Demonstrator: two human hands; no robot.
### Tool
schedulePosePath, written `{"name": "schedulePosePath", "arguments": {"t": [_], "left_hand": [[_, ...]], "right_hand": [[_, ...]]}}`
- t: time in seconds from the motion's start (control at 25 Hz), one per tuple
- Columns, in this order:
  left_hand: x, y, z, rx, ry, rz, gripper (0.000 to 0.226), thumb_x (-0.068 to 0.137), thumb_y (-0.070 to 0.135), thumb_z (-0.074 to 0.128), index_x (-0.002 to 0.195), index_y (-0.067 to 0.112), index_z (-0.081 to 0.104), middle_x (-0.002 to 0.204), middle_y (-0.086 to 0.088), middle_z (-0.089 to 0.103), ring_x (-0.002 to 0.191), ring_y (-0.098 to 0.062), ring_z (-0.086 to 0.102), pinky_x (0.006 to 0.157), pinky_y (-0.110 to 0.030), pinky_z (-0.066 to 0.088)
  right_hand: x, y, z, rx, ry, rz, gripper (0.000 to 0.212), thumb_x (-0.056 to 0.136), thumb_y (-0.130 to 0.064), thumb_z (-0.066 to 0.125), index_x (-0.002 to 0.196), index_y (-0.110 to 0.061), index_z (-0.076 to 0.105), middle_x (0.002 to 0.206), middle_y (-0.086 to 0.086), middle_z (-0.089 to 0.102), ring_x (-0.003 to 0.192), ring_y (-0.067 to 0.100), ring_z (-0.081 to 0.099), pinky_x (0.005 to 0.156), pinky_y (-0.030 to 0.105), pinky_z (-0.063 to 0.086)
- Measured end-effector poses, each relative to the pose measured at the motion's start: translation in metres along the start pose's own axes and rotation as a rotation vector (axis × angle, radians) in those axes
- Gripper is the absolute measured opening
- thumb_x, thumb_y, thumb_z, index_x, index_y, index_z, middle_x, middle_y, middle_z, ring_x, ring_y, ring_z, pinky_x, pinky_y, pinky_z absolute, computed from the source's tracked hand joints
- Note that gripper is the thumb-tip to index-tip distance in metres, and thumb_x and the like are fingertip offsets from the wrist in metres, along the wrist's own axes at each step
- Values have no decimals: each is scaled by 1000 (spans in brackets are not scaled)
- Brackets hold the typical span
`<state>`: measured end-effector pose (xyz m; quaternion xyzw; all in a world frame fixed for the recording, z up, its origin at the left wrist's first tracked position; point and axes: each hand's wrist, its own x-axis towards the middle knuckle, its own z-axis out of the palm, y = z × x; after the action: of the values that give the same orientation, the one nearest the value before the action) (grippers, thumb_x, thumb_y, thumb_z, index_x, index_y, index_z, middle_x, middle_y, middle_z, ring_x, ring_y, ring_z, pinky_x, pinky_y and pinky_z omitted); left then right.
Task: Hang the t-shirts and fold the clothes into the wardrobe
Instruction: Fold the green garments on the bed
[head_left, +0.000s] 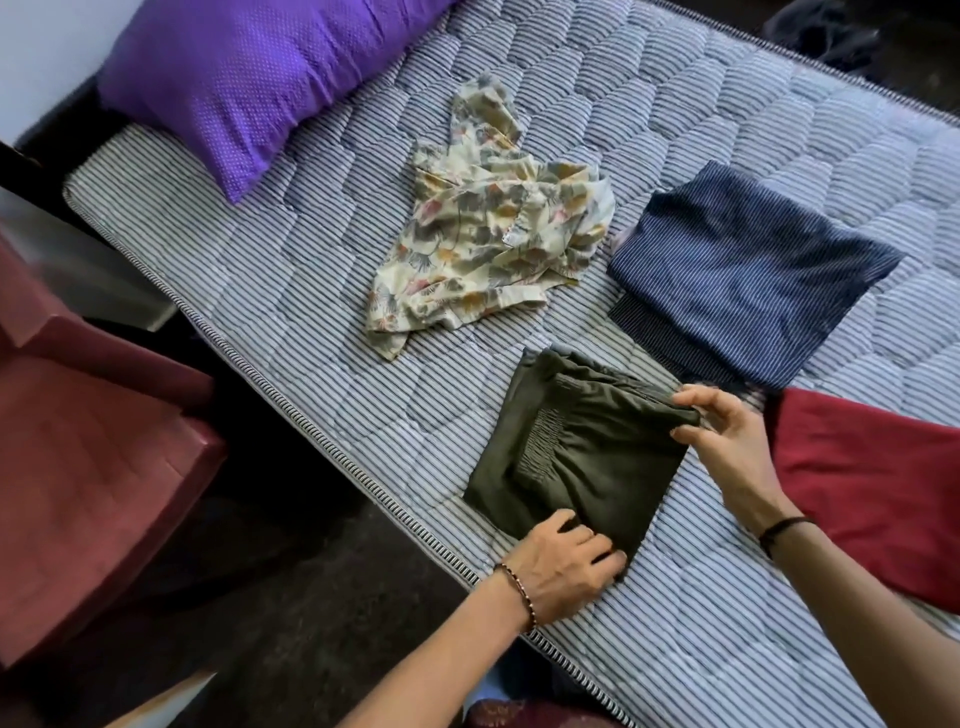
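A folded olive-green garment (597, 457) with an elastic waistband lies on the striped mattress (291, 291) near its front edge. My left hand (563, 564) grips its near corner, fingers curled into the cloth. My right hand (727, 431) pinches its far right corner between thumb and fingers. A crumpled floral shirt (493, 228) lies beyond it in the middle of the mattress. A folded navy striped garment (743, 275) sits to the right of that. A dark red garment (883, 483) lies flat at the right edge, behind my right forearm.
A purple pillow (249, 78) rests at the mattress's far left end. A maroon plastic chair (88, 441) stands on the dark floor left of the bed. A dark heap of cloth (826, 36) lies on the floor beyond the far edge.
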<state>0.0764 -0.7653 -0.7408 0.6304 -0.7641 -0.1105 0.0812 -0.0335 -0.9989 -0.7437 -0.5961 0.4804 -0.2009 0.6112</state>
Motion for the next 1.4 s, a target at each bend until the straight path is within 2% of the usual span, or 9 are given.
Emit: {"name": "schedulePosePath", "arguments": {"t": [0.2, 0.32, 0.44, 0.72, 0.84, 0.92, 1.16, 1.28, 1.4], "left_hand": [[9, -18, -18, -14, 199, -111, 20, 100, 26, 47, 108, 19, 65, 107, 2, 65, 98, -16, 60, 86, -36, 48], [14, -35, -26, -40, 264, -512, 35, 92, 30, 62, 123, 14, 60, 123, -2, 59, 110, -17, 57, 87, -34, 53], [23, -46, -36, -287, 69, -973, 62, 91, 46, 61, 138, 9, 45, 132, -8, 51, 119, -21, 52, 95, -32, 50], [40, -75, -42, -593, -288, -1213, 71, 75, 54, 74, 130, 17, 49, 127, -7, 58, 123, -27, 50, 97, -38, 47], [43, -77, -44, -583, -295, -1155, 51, 73, 51, 73, 110, 18, 63, 110, -4, 64, 110, -26, 57, 88, -38, 52], [40, -63, -47, -367, -88, -949, 43, 73, 44, 74, 105, 17, 62, 107, -4, 59, 103, -24, 55, 82, -38, 52], [27, -35, -40, -356, 28, -549, 44, 71, 8, 71, 107, 12, 46, 106, -8, 55, 84, -33, 63, 63, -38, 52], [21, -38, -47, -553, 105, -627, 32, 81, 10, 62, 106, 12, 43, 92, -4, 56, 83, -31, 60, 66, -37, 46], [11, -49, -54, -825, 282, -819, 32, 83, 20, 68, 103, 21, 43, 85, 4, 57, 75, -18, 60, 66, -34, 49]], "right_hand": [[-10, -11, 8, -407, 22, -212, 33, 75, 0, 84, 95, -23, 73, 119, -4, 63, 121, 17, 56, 107, 36, 42], [-8, -21, 30, -511, -46, -351, 28, 78, -6, 84, 98, -21, 73, 117, -6, 64, 116, 13, 54, 105, 43, 43], [-1, -21, 48, -566, -172, -373, 28, 81, -9, 83, 104, -20, 72, 121, -6, 64, 119, 15, 54, 105, 50, 42], [2, -20, 75, -655, -225, -345, 39, 80, -6, 80, 114, -18, 67, 121, -6, 60, 116, 19, 47, 103, 48, 44], [1, -25, 80, -641, -242, -268, 46, 88, -5, 72, 130, -17, 58, 126, -6, 60, 119, 17, 45, 107, 46, 40], [0, -29, 80, -607, -252, -190, 44, 95, -12, 61, 137, -19, 52, 131, -8, 59, 123, 13, 42, 112, 44, 31], [5, -48, 81, -700, -480, -156, 50, 77, -30, 42, 124, -29, 61, 109, -26, 52, 114, 0, 30, 94, 26, 13], [9, -54, 82, -798, -483, -237, 36, 77, -30, 44, 106, -30, 64, 93, -20, 51, 106, 4, 37, 89, 30, 14], [19, -61, 87, -604, -358, -305, 27, 83, -25, 53, 108, -29, 62, 95, -17, 56, 99, -7, 44, 93, 31, 20]]}}
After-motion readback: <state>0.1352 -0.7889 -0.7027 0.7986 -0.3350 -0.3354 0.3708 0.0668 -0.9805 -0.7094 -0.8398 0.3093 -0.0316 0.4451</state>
